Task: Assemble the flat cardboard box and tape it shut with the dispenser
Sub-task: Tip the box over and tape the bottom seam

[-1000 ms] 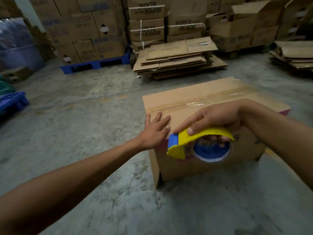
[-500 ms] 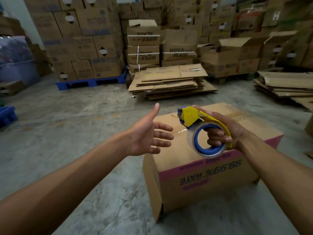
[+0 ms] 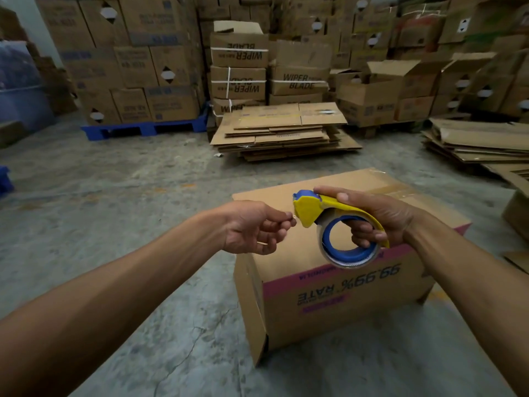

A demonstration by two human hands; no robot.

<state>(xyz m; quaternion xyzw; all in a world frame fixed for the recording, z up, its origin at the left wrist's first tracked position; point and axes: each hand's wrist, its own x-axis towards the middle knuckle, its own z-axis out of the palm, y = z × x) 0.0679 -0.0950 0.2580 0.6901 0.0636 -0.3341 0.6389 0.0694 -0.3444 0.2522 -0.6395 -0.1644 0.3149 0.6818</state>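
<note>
An assembled brown cardboard box (image 3: 337,305) with a pink stripe and upside-down print stands on the concrete floor, its top flaps closed with clear tape running across them. My right hand (image 3: 383,217) grips a yellow and blue tape dispenser (image 3: 329,222) holding a roll of clear tape, lifted above the box's near top edge. My left hand (image 3: 254,227) is just left of the dispenser's head, thumb and fingertips pinched together at the tape's loose end.
A pile of flattened cardboard (image 3: 283,130) lies on the floor beyond the box, another flat pile (image 3: 481,141) at the right. Stacked cartons fill the back, some on a blue pallet (image 3: 146,128). Part of another box (image 3: 518,213) sits at the right edge.
My right hand lifted the dispenser off the box's front face to above its top. My left hand left the box top, opened, then closed its fingertips at the dispenser's head.
</note>
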